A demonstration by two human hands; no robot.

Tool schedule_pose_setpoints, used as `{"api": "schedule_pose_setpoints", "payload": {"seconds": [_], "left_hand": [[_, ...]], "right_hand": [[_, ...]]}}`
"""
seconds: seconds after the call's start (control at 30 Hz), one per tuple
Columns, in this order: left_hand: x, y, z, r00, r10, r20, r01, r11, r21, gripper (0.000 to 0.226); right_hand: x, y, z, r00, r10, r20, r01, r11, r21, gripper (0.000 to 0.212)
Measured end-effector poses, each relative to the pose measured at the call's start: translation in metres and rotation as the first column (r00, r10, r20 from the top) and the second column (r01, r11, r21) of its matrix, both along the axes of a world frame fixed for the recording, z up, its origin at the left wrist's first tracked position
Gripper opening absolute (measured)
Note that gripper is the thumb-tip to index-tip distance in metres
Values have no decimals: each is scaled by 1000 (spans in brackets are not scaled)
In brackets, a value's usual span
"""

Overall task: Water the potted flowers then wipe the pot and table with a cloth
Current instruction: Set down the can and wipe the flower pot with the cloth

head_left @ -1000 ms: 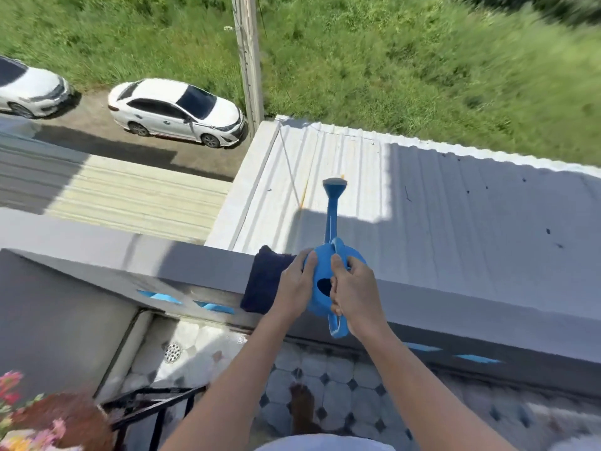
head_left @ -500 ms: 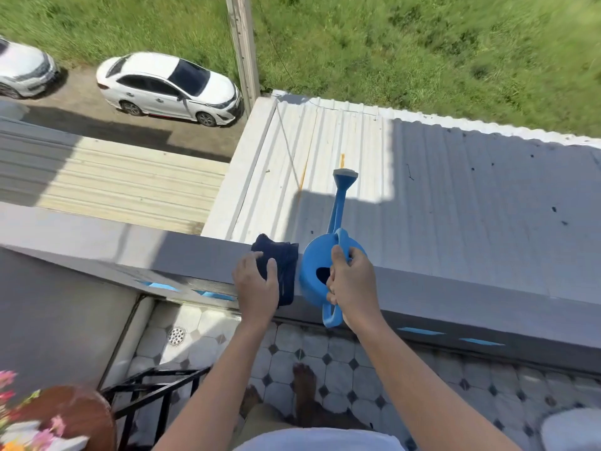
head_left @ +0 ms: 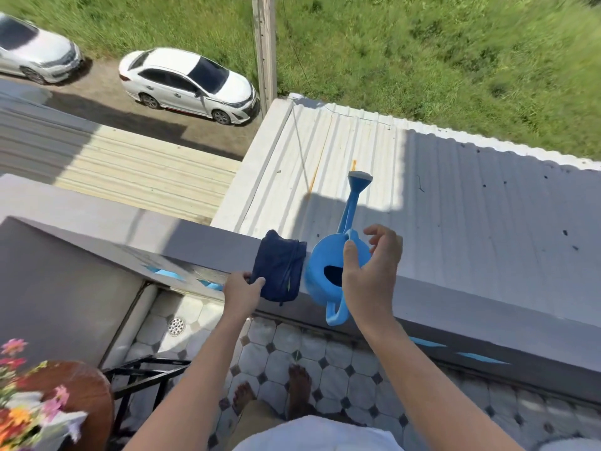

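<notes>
The can sits on the ledge, right hand open above it, not gripping. Left hand pinches the cloth beside it, probably for wiping. Flowers wait lower left on the table.

A person stands barefoot on a tiled balcony at a grey concrete parapet. A blue plastic watering can sits on the ledge, spout pointing outward. The right hand hovers over it, fingers spread. The left hand pinches a folded navy cloth just beside the can. Colourful flowers show lower left.
</notes>
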State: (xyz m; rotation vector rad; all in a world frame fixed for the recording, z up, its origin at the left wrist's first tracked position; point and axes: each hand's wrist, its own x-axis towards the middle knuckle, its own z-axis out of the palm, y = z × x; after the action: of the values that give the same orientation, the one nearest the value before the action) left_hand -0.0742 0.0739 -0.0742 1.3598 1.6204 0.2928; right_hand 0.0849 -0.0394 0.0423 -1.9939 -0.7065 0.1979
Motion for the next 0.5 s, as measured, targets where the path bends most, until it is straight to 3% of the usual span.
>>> {"api": "schedule_pose_setpoints", "payload": {"seconds": [0.1,0.17,0.23,0.33,0.43,0.5], "left_hand": [[0,1,24,997,-72,36,67,990,127,20],[-4,0,43,994,-80,72,62,973,220,16],[-11,1,60,991,-75,112,36,948,315,15],[-39,0,88,983,-164,88,98,860,501,20],[-84,-5,107,952,-306,-27,256,742,620,26],[-121,-14,111,946,-315,-78,292,721,628,29]], "right_hand": [[-10,12,18,982,191,-11,-189,977,98,13],[-24,27,25,941,296,-163,-302,953,-11,4],[-36,46,21,870,306,-387,-394,903,-170,23],[-61,68,11,676,215,-704,-510,827,-237,54],[-93,79,4,414,183,-891,-530,845,-72,46],[-120,84,-1,333,181,-925,-507,862,-14,34]]}}
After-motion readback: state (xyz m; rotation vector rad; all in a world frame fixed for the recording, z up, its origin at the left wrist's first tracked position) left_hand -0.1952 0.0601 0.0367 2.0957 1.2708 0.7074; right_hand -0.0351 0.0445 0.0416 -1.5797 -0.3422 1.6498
